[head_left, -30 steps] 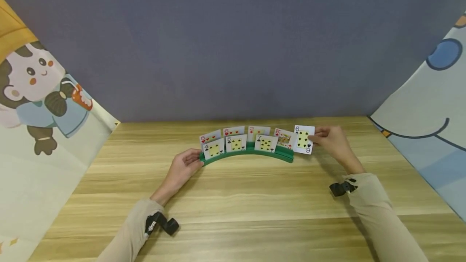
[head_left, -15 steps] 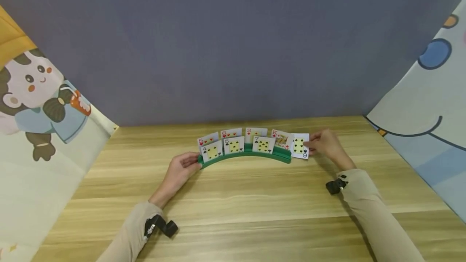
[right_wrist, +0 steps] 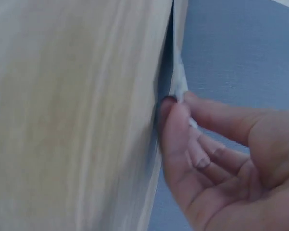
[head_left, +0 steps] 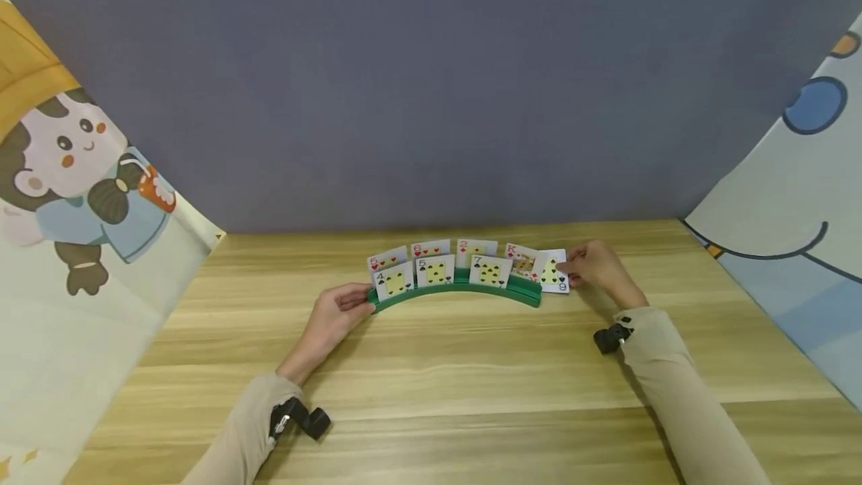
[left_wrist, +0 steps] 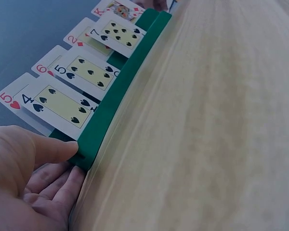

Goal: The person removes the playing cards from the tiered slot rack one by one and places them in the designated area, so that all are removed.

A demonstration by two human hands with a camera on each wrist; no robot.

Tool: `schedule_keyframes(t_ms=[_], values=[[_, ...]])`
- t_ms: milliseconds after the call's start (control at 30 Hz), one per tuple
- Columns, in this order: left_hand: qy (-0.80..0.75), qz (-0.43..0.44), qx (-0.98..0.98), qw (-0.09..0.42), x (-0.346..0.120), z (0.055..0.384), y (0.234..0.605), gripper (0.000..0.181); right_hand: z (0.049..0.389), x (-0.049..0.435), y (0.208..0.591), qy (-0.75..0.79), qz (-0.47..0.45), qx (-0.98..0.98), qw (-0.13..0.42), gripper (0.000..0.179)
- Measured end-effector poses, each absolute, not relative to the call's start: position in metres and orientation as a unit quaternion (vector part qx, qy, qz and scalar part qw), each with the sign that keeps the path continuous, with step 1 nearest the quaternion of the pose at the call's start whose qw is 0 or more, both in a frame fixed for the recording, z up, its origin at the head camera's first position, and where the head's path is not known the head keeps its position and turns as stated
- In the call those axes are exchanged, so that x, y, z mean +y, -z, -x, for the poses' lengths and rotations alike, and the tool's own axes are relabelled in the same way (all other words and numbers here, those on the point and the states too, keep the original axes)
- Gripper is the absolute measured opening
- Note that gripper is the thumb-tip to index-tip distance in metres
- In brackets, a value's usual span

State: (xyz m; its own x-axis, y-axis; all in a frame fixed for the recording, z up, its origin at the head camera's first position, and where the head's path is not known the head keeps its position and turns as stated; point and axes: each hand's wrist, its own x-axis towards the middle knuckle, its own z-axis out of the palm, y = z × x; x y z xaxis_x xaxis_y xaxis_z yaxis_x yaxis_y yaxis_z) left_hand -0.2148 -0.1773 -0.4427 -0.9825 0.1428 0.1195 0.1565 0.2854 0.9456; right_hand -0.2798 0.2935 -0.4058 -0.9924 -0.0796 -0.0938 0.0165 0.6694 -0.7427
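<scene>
At the right end of the curved green holder (head_left: 528, 291), our right hand (head_left: 598, 269) pinches the six of spades (head_left: 551, 274) by its outer edge, thumb and fingers closed on the card; the right wrist view, edge-on and blurred, shows them meeting on it. A second ago its whole face stood beyond the king of diamonds (head_left: 521, 264), upper corner number in sight. Now we have it further left and leaning back more, with the king overlapping its left side and hiding that corner.

For the work in hand, we take this to mean that the card is lined up with the back row as its outermost member. We cannot tell whether its lower edge is in the groove, and we have not let go of it.

At the opposite end, our left hand (head_left: 331, 322) keeps its grip, the thumb in front and the fingers bent beneath, which likely steadies the holder. Near that thumb stands the four of spades (head_left: 393, 281), with the five of spades (head_left: 435, 271) and seven of spades (head_left: 490, 271) further along the front row. Behind them we see the five of hearts (head_left: 387, 257), six of hearts (head_left: 431, 248) and two of diamonds (head_left: 469, 250).
</scene>
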Motion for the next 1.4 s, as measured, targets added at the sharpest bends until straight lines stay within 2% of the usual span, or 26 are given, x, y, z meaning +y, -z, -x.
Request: schedule_keyframes(t_ms=[467, 767, 1067, 1400], values=[[0.592, 0.099, -0.800, 0.005, -0.176, 0.215, 0.443, 0.038, 0.282, 0.299, 0.417, 0.436, 0.000, 0.898, 0.058, 0.031], [0.593, 0.104, -0.799, 0.006, -0.175, 0.218, 0.443, 0.037, 0.283, 0.300, 0.417, 0.435, 0.009, 0.899, 0.044, 0.033], [0.590, 0.099, -0.802, 0.005, -0.177, 0.216, 0.445, 0.037, 0.278, 0.302, 0.409, 0.444, 0.007, 0.894, 0.066, 0.040], [0.590, 0.092, -0.802, -0.001, -0.178, 0.215, 0.444, 0.039, 0.273, 0.304, 0.405, 0.438, 0.017, 0.896, 0.064, 0.041]])
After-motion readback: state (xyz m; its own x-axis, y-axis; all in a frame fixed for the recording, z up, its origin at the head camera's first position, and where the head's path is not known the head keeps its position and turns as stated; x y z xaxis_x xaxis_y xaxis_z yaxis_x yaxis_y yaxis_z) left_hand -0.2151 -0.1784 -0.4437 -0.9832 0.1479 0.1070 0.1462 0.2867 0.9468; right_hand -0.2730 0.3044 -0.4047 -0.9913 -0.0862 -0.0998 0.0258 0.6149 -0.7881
